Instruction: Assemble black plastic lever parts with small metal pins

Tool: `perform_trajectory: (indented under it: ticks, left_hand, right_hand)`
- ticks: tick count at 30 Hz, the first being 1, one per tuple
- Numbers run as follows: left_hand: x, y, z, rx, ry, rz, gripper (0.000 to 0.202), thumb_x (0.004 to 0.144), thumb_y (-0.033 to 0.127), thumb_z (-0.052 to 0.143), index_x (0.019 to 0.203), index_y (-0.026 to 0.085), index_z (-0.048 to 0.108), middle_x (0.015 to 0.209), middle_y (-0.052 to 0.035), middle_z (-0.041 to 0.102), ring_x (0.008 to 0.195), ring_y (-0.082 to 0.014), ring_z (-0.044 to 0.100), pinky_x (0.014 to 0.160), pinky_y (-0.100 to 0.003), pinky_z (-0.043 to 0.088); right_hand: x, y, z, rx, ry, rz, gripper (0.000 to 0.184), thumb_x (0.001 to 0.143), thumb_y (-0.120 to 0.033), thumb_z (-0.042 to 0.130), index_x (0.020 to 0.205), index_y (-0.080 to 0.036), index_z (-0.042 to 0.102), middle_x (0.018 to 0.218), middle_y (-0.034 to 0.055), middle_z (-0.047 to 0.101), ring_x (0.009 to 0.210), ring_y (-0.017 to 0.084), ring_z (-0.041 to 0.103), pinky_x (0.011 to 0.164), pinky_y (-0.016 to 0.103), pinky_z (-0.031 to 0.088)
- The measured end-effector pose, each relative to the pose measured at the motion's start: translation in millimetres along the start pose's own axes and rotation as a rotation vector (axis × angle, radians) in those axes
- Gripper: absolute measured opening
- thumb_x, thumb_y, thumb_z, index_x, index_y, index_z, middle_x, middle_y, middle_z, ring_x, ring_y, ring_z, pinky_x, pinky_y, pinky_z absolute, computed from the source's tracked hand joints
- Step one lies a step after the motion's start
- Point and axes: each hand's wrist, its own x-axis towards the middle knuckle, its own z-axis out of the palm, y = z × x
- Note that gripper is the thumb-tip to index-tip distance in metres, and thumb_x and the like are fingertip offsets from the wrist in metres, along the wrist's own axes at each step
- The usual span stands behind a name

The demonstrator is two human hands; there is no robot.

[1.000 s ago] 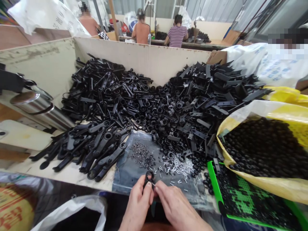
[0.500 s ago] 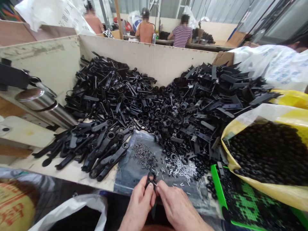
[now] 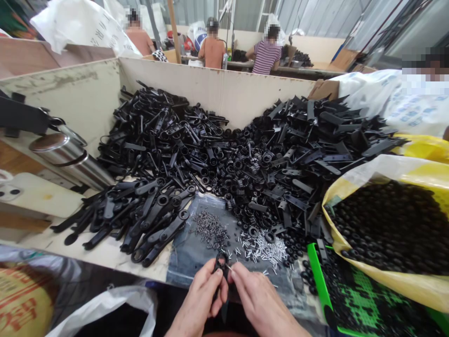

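Observation:
My left hand (image 3: 203,290) is closed around a black plastic lever with a ring-shaped end (image 3: 220,260), held upright above the front edge of the bench. The thumb presses on the lever's near face. Close beside it, my right hand (image 3: 254,290) pinches a thin silver pin (image 3: 230,268) against the ring end's right side; whether its tip is inside a hole I cannot tell. Just beyond the hands, a pile of silver pins (image 3: 270,248) and a pile of small dark springs or screws (image 3: 209,227) lie on a grey plastic sheet (image 3: 185,262).
Heaped black plastic parts (image 3: 168,126) fill the bench's back. Ringed levers (image 3: 150,210) lie left, beside a steel flask (image 3: 73,159). At right are a yellow sack of black rings (image 3: 386,224) and a green tray (image 3: 317,276). An open white bag (image 3: 140,295) sits below. People work beyond the partition.
The camera view has shifted slightly, so the scene sits a little lower. Both hands keep nearly the same place, with the pin still at the lever's ring end.

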Motion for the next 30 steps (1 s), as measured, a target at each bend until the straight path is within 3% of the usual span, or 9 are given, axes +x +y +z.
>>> perform_trajectory:
  ticks: [5,8,11,14,16,19,23,26,30]
  left_hand:
    - [-1,-2,-6.9,0.095,-0.001,0.012,0.046,0.095,0.047,0.047,0.13,0.018,0.054,0.072,0.0018,0.061,0.047,-0.0078,0.043,0.046,-0.019,0.027]
    - [2,-4,-14.9,0.534,0.167,0.393,0.042,0.098,0.036,0.042,0.136,0.02,0.052,0.097,-0.0078,0.071,0.073,-0.0179,0.065,0.064,-0.028,0.05]
    - [6,0,-26.4,1.105,0.332,0.789,0.052,0.097,0.014,0.034,0.148,0.021,0.042,0.118,-0.012,0.069,0.104,-0.0255,0.066,0.089,-0.039,0.052]
    - [9,3,-35.5,1.515,0.386,0.844,0.064,0.091,-0.002,0.03,0.151,0.02,0.04,0.104,-0.0091,0.069,0.088,-0.0246,0.065,0.078,-0.039,0.052]
    - [9,3,-37.9,1.582,0.395,0.825,0.066,0.09,-0.003,0.031,0.151,0.019,0.039,0.104,-0.0088,0.068,0.083,-0.0233,0.064,0.074,-0.037,0.052]
    - [8,3,-37.6,1.432,0.37,0.789,0.061,0.093,0.001,0.029,0.15,0.021,0.042,0.106,-0.009,0.067,0.087,-0.0234,0.064,0.08,-0.039,0.053]
    - [5,11,-36.9,0.982,0.441,0.656,0.037,0.098,0.022,0.037,0.129,0.02,0.057,0.117,-0.0123,0.067,0.11,-0.0286,0.063,0.095,-0.046,0.048]
    - [-1,24,-36.1,0.654,0.417,0.437,0.032,0.094,0.041,0.05,0.114,0.02,0.063,0.089,-0.0058,0.068,0.085,-0.0246,0.063,0.079,-0.038,0.05]
    - [-16,42,-29.7,0.159,0.182,0.167,0.036,0.084,0.043,0.067,0.109,0.018,0.063,0.07,0.0043,0.057,0.059,-0.0114,0.046,0.059,-0.024,0.038]
  right_hand:
    - [-1,2,-4,0.239,0.098,0.021,0.037,0.108,-0.039,0.026,0.097,-0.026,0.059,0.084,-0.0004,0.07,0.078,0.017,0.068,0.075,0.025,0.043]
    - [0,1,-4,0.307,0.119,0.032,0.039,0.108,-0.043,0.028,0.1,-0.027,0.063,0.087,-0.0003,0.07,0.079,0.017,0.066,0.074,0.025,0.043]
    - [-1,2,-3,0.319,0.163,0.051,0.043,0.107,-0.046,0.028,0.104,-0.025,0.066,0.083,0.0007,0.068,0.073,0.018,0.063,0.07,0.025,0.043]
    - [-1,4,-1,0.348,0.189,0.066,0.045,0.106,-0.048,0.029,0.105,-0.024,0.067,0.073,0.0,0.064,0.063,0.017,0.058,0.063,0.025,0.041]
    - [-1,6,1,0.377,0.188,0.07,0.046,0.106,-0.049,0.029,0.106,-0.023,0.067,0.068,-0.0012,0.061,0.057,0.017,0.055,0.059,0.025,0.04]
    - [0,8,3,0.405,0.179,0.069,0.046,0.106,-0.049,0.029,0.109,-0.023,0.067,0.065,-0.0021,0.059,0.054,0.016,0.053,0.055,0.024,0.038]
    - [0,7,0,0.404,0.205,0.05,0.044,0.105,-0.047,0.031,0.108,-0.023,0.068,0.072,-0.0004,0.063,0.064,0.017,0.059,0.059,0.024,0.041]
    - [5,2,-5,0.354,0.218,0.039,0.034,0.101,-0.045,0.043,0.107,-0.024,0.069,0.065,-0.0035,0.058,0.062,0.017,0.058,0.062,0.025,0.041]
    - [17,-7,-9,0.282,0.213,-0.024,0.024,0.097,-0.036,0.049,0.101,-0.023,0.069,0.06,-0.0057,0.053,0.056,0.015,0.055,0.06,0.025,0.039]
